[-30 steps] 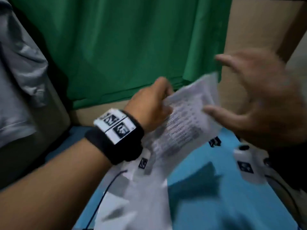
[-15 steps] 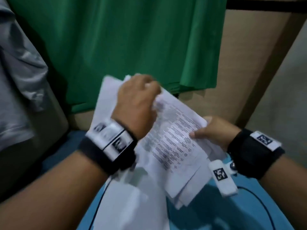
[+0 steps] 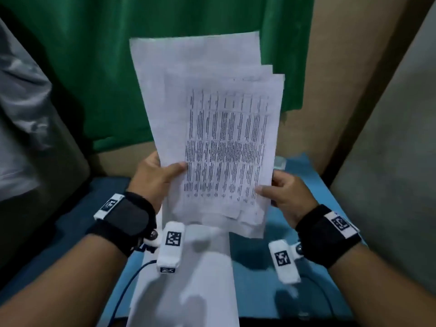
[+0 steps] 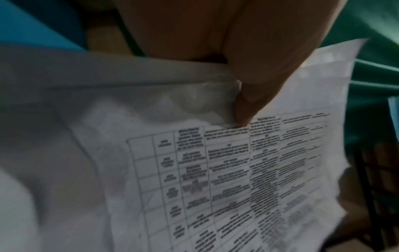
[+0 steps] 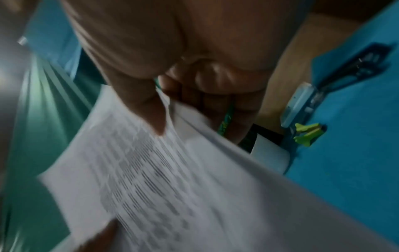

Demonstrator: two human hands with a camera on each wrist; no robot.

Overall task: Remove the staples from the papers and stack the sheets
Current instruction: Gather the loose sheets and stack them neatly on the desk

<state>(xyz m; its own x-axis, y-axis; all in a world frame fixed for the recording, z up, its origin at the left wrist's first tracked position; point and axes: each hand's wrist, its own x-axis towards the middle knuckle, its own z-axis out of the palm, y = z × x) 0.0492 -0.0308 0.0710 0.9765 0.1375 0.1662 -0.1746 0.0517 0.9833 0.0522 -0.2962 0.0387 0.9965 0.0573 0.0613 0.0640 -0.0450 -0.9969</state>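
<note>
I hold a sheaf of white printed sheets upright above the blue table, its pages slightly fanned at the top. My left hand grips the lower left edge, thumb on the front page. My right hand pinches the lower right edge, thumb in front. The left wrist view shows my left thumb pressing on the tabled page. In the right wrist view my right thumb lies on the sheets, fingers behind them. No staple is visible.
More white paper lies flat on the table below the sheaf. A stapler and a green staple remover sit on the blue surface to the right. A green cloth hangs behind; grey fabric is at left.
The sheaf has been turned from tilted to upright and raised. My left hand slid from its top to the lower left edge; my right hand now grips the lower right edge.
</note>
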